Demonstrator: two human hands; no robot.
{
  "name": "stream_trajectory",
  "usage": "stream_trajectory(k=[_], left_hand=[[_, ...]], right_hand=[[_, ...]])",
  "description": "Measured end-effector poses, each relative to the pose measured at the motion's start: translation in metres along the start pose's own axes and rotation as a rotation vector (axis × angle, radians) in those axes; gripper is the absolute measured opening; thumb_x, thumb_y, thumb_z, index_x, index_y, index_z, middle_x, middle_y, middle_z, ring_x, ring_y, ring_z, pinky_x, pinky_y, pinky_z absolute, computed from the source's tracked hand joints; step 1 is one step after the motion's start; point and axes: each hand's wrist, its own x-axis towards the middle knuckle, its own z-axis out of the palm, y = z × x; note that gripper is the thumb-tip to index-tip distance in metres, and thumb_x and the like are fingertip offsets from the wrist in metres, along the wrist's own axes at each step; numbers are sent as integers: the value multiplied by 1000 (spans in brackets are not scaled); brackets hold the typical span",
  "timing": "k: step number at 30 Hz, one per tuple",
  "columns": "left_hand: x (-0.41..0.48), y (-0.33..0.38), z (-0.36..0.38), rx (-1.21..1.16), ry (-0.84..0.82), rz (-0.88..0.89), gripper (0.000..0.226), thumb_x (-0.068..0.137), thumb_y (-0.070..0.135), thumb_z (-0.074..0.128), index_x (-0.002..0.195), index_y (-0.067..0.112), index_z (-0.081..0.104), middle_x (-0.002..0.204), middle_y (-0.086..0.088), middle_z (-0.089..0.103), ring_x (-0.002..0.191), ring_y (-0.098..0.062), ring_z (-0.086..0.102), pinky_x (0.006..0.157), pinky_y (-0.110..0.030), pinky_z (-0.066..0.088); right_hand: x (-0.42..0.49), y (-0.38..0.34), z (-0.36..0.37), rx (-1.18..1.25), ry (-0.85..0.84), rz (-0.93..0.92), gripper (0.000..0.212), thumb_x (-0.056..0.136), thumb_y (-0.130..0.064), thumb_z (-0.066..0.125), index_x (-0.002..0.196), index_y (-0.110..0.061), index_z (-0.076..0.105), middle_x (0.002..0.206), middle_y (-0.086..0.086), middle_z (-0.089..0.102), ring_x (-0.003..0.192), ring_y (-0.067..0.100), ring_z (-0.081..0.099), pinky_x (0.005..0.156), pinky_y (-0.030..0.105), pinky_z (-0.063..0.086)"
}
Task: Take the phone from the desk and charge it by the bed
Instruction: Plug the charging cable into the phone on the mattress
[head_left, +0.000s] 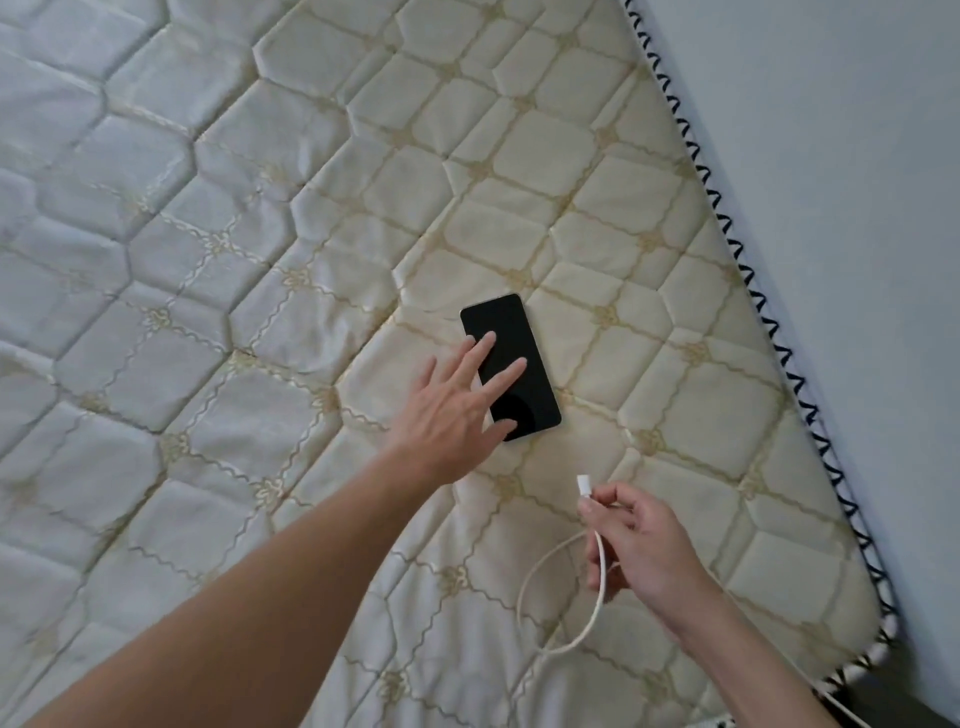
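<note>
**Phone on the bed, cable in hand, plug not yet in**

Phone found lying flat, dark screen up, on the quilted mattress, towards the right side of the bed and near the wall. No bench in view. Transfer from desk to bed therefore judged complete.

Left hand spread open, fingers extended over the near-left part of the screen; grasping nothing. Contact with the glass possible but not confirmed from this angle.

Right hand pinched around the white charging cable just behind its connector, remaining fingers curled. Connector pointed towards the far side, in the general direction of the phone's near end, yet clearly apart from it. Slack hanging in a loop below the hand and trailing off towards the near-right corner of the mattress; the other end of the cable out of view, so connection to a socket unverified.

Remaining, by estimate: steady or lift the phone, align the connector with the port on its near edge, push home. Port itself too small to make out. No charging indication on the screen; display dark.
</note>
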Motion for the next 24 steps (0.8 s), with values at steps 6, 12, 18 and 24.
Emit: stream_trajectory(k=[6,12,18,24], left_hand=[[23,-4,-3,71,-43,-63,72,96,65,38,157,45,5,168,-10,-14,154,-31,-13,125,-44,5],[41,-11,-3,99,-36,-55,88,88,75,41,157,42,-3,167,-8,-17,154,-26,-13,126,-48,7],[47,-12,-5,44,-73,-35,93,87,73,48,158,42,-4,167,-9,-19,154,-24,-14,126,-47,6],[51,-11,-5,69,-104,-15,94,88,71,49,158,39,-4,165,-14,-21,153,-29,-16,126,-47,8]], right_hand=[[22,20,10,-528,258,-293,15,88,-28,69,76,-19,71,69,-6,67,67,11,62,61,21,47],[50,21,32,-631,321,-451,18,91,-32,62,80,-21,70,75,-6,65,70,19,60,66,34,48],[64,21,36,-690,366,-507,20,94,-33,58,85,-19,69,78,-4,66,71,19,59,63,34,48],[63,26,36,-734,359,-539,23,94,-36,57,82,-19,65,75,-4,66,71,20,60,60,37,49]])
